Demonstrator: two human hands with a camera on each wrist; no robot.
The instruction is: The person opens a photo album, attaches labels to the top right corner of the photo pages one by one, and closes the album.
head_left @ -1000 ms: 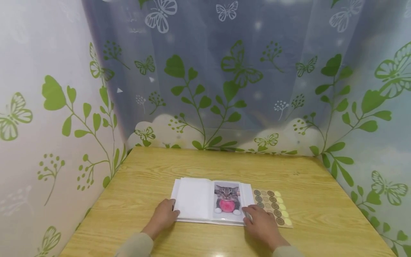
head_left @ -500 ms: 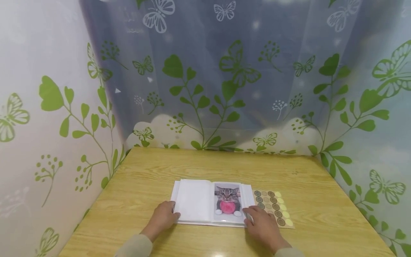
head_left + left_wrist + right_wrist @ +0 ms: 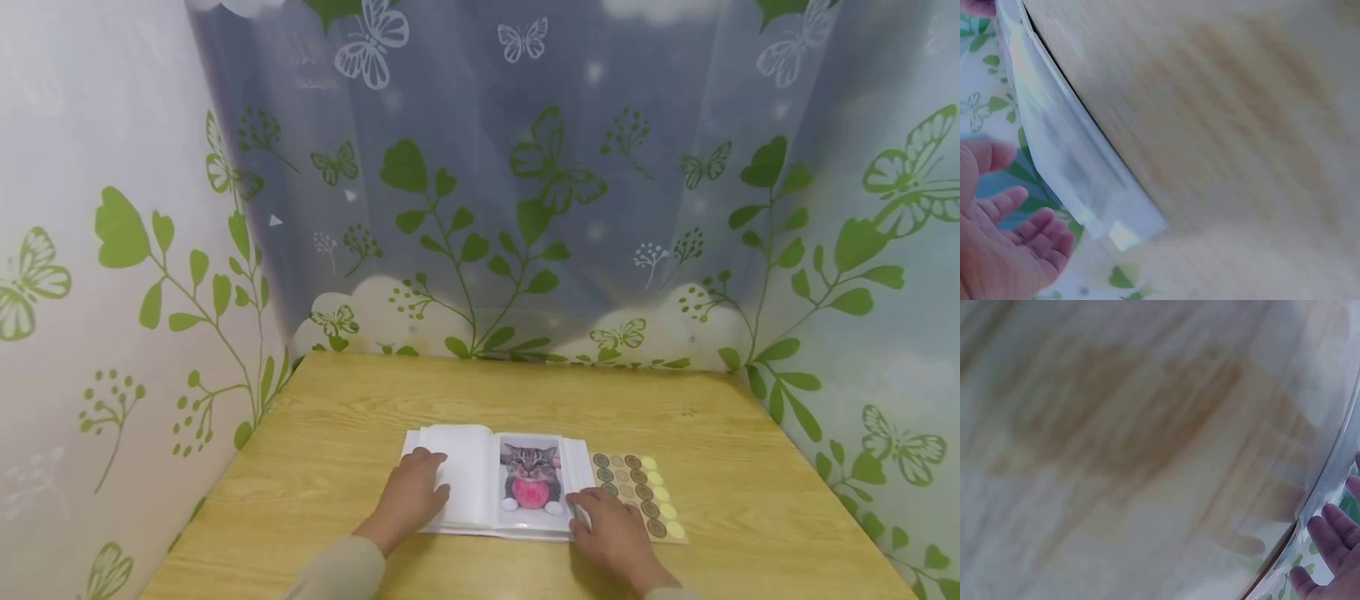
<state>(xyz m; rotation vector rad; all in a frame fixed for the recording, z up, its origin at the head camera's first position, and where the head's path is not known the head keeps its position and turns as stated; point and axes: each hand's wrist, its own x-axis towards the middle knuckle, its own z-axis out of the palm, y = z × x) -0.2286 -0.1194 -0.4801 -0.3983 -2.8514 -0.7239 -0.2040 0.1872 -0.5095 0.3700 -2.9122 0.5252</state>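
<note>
**Wooden table in a curtained corner, open photo album at its near edge**

Setting: a light wooden table (image 3: 525, 400) enclosed on three sides by pale curtains (image 3: 525, 208) printed with green leaves and butterflies.

Main item: a white photo album (image 3: 495, 483), lying open and flat near the front edge of the table. The left page is blank white; the right page holds a cat photo (image 3: 531, 483), a tabby with a pink ball.

Left hand (image 3: 412, 496): rests palm down on the blank left page, fingers loosely spread, pinching nothing. Sleeve beige.

Right hand (image 3: 611, 529): lies on the album's lower right corner, fingertips at the page edge; whether they pinch a page cannot be told.

Adjacent item: a sticker sheet (image 3: 637, 496) of round brown and yellow dots, just beside the album's right edge, partly covered by the right hand.

Wrist views: blurred; wood grain, album edge and fingers only.
</note>
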